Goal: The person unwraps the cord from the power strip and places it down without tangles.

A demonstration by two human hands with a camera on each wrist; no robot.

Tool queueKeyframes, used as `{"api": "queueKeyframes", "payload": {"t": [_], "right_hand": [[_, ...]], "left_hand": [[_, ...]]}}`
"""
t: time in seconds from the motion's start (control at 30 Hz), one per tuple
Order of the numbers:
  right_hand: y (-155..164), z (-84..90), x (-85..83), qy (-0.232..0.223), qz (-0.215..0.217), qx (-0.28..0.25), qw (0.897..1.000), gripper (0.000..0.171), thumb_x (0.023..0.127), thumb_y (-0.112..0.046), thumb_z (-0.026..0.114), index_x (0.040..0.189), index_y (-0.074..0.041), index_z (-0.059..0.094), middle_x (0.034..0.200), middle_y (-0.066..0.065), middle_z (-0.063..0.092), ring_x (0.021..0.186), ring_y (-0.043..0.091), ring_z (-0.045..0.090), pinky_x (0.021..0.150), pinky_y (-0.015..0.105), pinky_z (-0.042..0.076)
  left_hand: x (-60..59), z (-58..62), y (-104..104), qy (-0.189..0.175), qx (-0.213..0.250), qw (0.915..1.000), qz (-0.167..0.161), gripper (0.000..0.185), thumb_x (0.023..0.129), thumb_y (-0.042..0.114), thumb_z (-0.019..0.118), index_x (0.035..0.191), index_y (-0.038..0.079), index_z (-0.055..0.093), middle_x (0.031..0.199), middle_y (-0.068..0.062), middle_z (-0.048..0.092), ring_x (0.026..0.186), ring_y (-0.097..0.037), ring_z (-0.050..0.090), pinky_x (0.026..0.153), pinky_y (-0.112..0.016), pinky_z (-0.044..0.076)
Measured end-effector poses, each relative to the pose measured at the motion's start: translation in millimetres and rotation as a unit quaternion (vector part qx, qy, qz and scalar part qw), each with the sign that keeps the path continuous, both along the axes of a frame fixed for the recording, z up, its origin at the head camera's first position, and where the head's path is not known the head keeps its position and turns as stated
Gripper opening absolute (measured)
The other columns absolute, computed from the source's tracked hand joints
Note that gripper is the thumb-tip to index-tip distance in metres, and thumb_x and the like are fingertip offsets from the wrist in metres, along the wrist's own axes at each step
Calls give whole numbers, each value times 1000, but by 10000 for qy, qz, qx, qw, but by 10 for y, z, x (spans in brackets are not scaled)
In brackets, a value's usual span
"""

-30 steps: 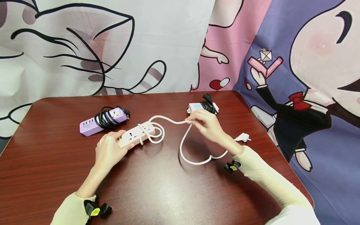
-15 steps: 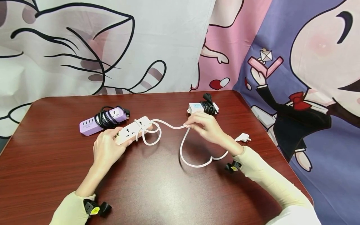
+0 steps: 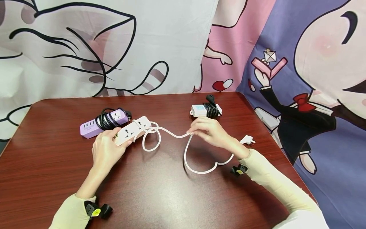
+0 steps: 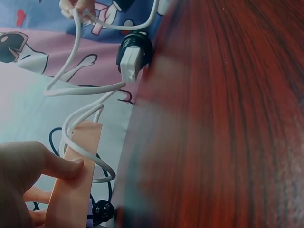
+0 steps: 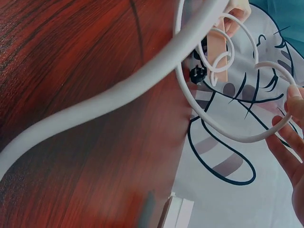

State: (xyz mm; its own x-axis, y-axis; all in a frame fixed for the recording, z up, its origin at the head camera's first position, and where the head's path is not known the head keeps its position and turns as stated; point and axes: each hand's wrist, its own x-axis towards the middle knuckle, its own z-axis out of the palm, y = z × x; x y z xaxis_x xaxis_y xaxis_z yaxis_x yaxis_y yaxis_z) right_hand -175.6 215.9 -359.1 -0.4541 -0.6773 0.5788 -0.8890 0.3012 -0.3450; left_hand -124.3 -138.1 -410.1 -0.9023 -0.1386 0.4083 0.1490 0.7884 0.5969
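My left hand [image 3: 106, 149] grips the near-left end of a power strip [image 3: 130, 133] with a white socket face and peach sides. In the left wrist view the thumb presses its peach side [image 4: 78, 183]. A white cord [image 3: 174, 136] loops around the strip's far end and runs right. My right hand [image 3: 210, 131] pinches that cord between thumb and fingertips, above the table. From there the cord drops in a wide curve to a white plug [image 3: 247, 140] behind the right forearm.
A purple power strip [image 3: 91, 128] wrapped in black cord lies just behind the left hand. Behind the right hand sits a white power strip [image 3: 199, 110] wound with black cord, its black plug [image 3: 210, 99] on top. A patterned cloth [image 3: 177, 47] hangs behind the brown table [image 3: 160, 203].
My left hand has drawn the peach and white power strip slightly left and tilted its far end up. The right hand has come slightly nearer, still pinching the cord; the loose loop hangs further left.
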Motion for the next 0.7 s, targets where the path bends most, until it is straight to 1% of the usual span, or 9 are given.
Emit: {"api": "queueKeyframes", "payload": {"t": [0.3, 0.57, 0.7], "right_hand": [[37, 5, 10, 233, 181, 191, 9994, 20, 77, -2, 76, 93, -14, 73, 91, -1, 67, 89, 10, 61, 82, 23, 46], [48, 30, 31, 505, 179, 663, 9964, 17, 80, -6, 74, 93, -16, 73, 92, -1, 66, 90, 10, 61, 79, 25, 48], [64, 31, 26, 682, 114, 960, 9930, 15, 80, -7, 73, 92, -17, 73, 91, -2, 66, 89, 9, 60, 77, 26, 49]], "left_hand": [[11, 18, -38, -41, 5, 10000, 90, 50, 67, 18, 84, 112, 4, 68, 107, -23, 65, 98, -42, 56, 76, -58, 41], [15, 48, -47, -30, 66, 9999, 142, 50, 67, 18, 83, 114, 6, 67, 106, -23, 65, 96, -41, 56, 74, -57, 40], [19, 64, -52, -29, 127, 9998, 161, 51, 68, 19, 83, 114, 6, 67, 106, -23, 65, 97, -41, 56, 76, -57, 40]]}}
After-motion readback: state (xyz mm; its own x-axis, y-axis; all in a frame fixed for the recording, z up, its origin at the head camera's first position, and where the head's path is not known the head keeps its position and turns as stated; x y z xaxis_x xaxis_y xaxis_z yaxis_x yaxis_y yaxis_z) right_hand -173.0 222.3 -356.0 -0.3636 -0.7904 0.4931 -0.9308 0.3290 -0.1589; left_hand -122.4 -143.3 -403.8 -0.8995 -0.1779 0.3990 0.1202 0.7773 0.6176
